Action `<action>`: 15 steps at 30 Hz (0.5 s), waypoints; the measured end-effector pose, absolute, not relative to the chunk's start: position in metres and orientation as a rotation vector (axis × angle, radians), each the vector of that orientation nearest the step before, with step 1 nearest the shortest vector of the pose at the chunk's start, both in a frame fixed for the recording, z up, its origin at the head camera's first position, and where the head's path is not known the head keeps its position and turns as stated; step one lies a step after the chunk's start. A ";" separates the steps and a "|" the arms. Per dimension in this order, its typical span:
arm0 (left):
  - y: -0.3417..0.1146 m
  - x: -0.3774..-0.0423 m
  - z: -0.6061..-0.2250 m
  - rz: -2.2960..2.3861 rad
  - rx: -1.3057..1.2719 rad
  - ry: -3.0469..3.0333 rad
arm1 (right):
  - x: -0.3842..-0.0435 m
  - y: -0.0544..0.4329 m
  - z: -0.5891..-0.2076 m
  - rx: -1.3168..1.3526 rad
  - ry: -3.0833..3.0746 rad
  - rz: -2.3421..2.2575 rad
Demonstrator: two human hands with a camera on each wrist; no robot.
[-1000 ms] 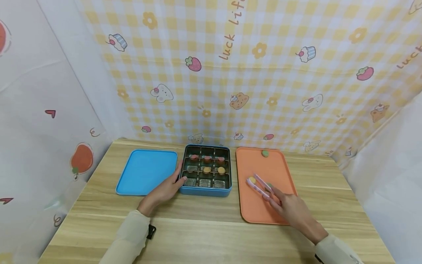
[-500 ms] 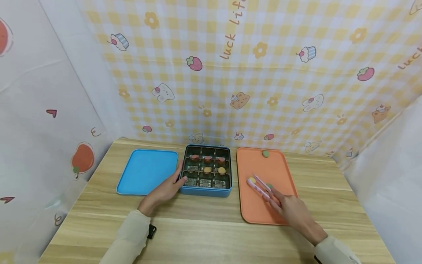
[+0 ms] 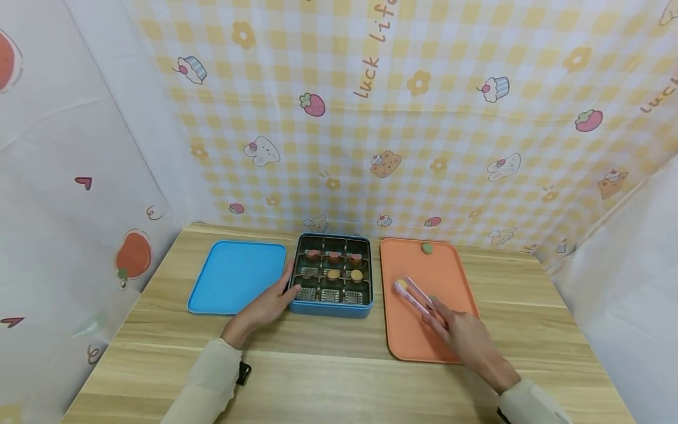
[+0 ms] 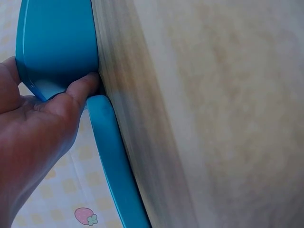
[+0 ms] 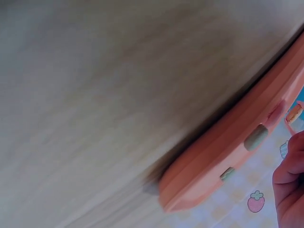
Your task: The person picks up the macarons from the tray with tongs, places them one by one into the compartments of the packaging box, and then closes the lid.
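My left hand (image 3: 268,301) holds the front left corner of a blue box (image 3: 331,308), thumb over its rim and fingers along its left side. In the left wrist view a fingertip presses low on the box wall (image 4: 59,38). The box has a dark compartment insert, with three red macarons (image 3: 333,255) in the back row and two yellow macarons (image 3: 357,275) in the middle row. Over the orange tray (image 3: 413,347), my right hand (image 3: 468,338) grips pink tongs (image 3: 410,300). A yellow macaron (image 3: 401,284) sits between the tong tips, also visible in the right wrist view.
A green macaron (image 3: 426,248) lies near the tray's back edge; another green macaron (image 3: 433,299) is partly hidden behind the tongs. Left of the box lies a flat blue lid (image 3: 238,277). A patterned cloth (image 3: 339,147) hangs behind the wooden table (image 3: 318,377).
The tongs and the yellow macaron have shifted slightly left and towards the back, with my right hand following. My left hand and the box stay in place.
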State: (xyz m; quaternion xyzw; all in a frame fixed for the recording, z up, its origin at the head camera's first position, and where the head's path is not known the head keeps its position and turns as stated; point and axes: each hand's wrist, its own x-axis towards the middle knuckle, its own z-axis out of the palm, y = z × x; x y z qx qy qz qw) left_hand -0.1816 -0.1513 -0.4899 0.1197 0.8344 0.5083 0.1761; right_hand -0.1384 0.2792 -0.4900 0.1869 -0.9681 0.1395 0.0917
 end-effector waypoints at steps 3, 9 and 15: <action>-0.151 -0.182 -0.491 1.424 0.340 2.380 | -0.140 0.274 -0.488 0.578 -2.826 0.435; -0.151 -0.182 -0.492 1.425 0.340 2.381 | -0.144 0.261 -0.488 0.620 -2.731 0.409; -0.150 -0.181 -0.492 1.429 0.316 2.376 | -0.150 0.245 -0.481 0.596 -2.757 0.446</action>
